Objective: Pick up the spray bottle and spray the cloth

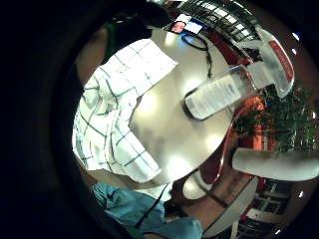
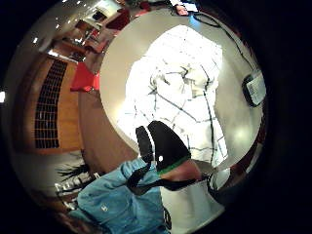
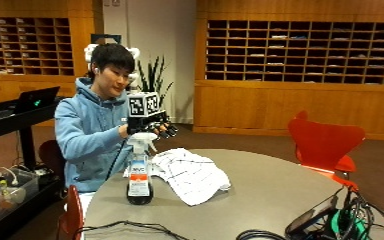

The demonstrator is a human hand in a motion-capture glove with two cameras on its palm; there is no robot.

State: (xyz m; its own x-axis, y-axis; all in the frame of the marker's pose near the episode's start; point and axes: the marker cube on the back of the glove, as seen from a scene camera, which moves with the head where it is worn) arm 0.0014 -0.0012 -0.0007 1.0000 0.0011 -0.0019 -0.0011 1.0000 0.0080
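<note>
Your fingers (image 3: pixel 166 129) hang loosely curled and hold nothing; they are above the white trigger head of the spray bottle (image 3: pixel 139 172) and do not yet touch it, as far as the outside view shows. Your right hand (image 3: pixel 153 125) hovers over the bottle, so the pick-up is not yet made.

The bottle stands upright on the round table (image 3: pixel 265 185), near the edge on your side, and its label faces the camera. In the little finger side palm view the bottle (image 1: pixel 219 92) lies close under the palm.

The cloth (image 3: pixel 190 173), white with dark checks, lies crumpled on the table just beside the bottle. I cannot tell if they touch.

In my judgement nothing of the task is done yet: you must still grip the bottle, lift it, aim the nozzle at the cloth and spray.
</note>
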